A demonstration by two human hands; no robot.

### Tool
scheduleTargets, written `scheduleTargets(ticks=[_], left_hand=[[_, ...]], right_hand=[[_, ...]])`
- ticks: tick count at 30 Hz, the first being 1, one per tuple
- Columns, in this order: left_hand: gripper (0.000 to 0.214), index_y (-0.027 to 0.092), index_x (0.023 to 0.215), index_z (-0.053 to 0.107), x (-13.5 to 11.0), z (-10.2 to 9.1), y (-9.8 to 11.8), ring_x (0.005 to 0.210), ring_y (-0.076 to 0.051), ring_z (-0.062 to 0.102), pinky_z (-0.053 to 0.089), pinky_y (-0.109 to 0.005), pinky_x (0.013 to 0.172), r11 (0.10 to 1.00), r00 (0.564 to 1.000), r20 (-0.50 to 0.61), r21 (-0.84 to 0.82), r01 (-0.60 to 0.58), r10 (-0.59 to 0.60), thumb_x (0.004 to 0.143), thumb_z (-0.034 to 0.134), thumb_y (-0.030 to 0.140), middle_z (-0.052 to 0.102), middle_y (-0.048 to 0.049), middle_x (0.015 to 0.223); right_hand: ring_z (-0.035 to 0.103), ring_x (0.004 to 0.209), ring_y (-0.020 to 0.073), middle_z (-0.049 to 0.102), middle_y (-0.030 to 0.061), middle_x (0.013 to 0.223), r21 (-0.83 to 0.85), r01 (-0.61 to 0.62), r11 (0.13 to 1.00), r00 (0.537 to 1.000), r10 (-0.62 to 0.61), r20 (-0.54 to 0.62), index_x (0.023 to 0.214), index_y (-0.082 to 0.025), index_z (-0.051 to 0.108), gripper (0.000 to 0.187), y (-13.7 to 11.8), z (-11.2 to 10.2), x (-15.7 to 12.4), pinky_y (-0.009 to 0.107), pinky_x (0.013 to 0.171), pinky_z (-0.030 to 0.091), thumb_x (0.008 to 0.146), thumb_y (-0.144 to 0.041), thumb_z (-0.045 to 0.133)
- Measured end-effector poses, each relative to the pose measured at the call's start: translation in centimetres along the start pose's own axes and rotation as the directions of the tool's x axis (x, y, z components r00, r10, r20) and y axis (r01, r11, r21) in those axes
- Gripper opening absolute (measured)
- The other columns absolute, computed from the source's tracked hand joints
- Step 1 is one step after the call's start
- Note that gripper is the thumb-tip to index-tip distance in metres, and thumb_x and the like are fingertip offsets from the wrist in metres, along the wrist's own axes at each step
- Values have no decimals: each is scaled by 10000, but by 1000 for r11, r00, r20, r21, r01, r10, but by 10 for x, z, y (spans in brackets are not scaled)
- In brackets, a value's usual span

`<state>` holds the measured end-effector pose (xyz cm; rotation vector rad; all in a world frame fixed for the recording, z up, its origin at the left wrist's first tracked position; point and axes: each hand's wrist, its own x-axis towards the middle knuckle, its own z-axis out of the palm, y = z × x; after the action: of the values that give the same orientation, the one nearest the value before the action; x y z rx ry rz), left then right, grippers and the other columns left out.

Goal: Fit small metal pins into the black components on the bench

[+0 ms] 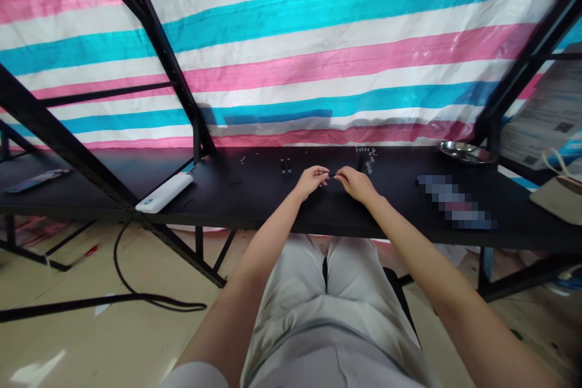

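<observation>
My left hand [313,180] and my right hand [355,183] meet over the black table, fingertips pinched. Between them runs a small, thin dark piece [331,175], gripped at both ends; its exact kind is too small to make out. Left of my hands stand two short dark pieces with pale ends [285,166]. Just beyond my right hand lie a dark piece [361,163] and several small clear bits [370,163]. A row of tiny white pieces [364,150] lies farther back.
On the black tabletop [245,200], a shiny metal dish [466,153] sits back right, near a blurred-out flat object [454,201]. A beige bag [559,194] is at the right edge. To the left lies a white oblong device [166,193] beside a black frame post [159,42].
</observation>
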<state>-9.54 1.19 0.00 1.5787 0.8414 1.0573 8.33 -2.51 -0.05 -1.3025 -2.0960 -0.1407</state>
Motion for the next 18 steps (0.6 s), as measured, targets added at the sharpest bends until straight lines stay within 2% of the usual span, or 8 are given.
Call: scheduleTargets(ticks=[5, 8, 13, 18], left_hand=[[163, 119, 913, 604, -1, 1, 2, 565, -69, 550, 406, -192, 545, 998, 999, -37, 56, 27, -25, 782, 595, 215, 614, -5, 654], [154, 122, 894, 598, -1, 1, 0, 565, -80, 546, 400, -196, 539, 996, 999, -49, 90, 4, 0, 795, 571, 237, 599, 1, 622], [158, 143, 805, 568, -1, 1, -2, 587, -89, 540, 412, -215, 604, 970, 992, -54, 223, -99, 114, 833, 514, 289, 577, 15, 609], [230, 170, 709, 523, -4, 3, 1, 580, -92, 498, 388, -221, 640, 887, 968, -98, 430, -169, 232, 877, 441, 304, 557, 29, 616]], right_hand=[[587, 856, 186, 632, 85, 935, -9, -21, 1000, 999, 21, 27, 921, -190, 595, 263, 0, 1, 1, 266, 710, 423, 911, -357, 392], [588, 854, 187, 632, 87, 927, -16, -15, 1000, 1000, 16, 18, 919, -182, 596, 276, -1, 1, 1, 265, 715, 423, 916, -359, 385], [592, 834, 185, 633, 86, 909, -21, 5, 1000, 1000, -5, -8, 921, -176, 595, 290, -2, 1, 1, 263, 709, 425, 920, -372, 381], [590, 848, 183, 630, 89, 927, -18, 19, 1000, 1000, -19, -21, 941, -180, 596, 310, -3, 0, 1, 262, 714, 424, 925, -383, 363]])
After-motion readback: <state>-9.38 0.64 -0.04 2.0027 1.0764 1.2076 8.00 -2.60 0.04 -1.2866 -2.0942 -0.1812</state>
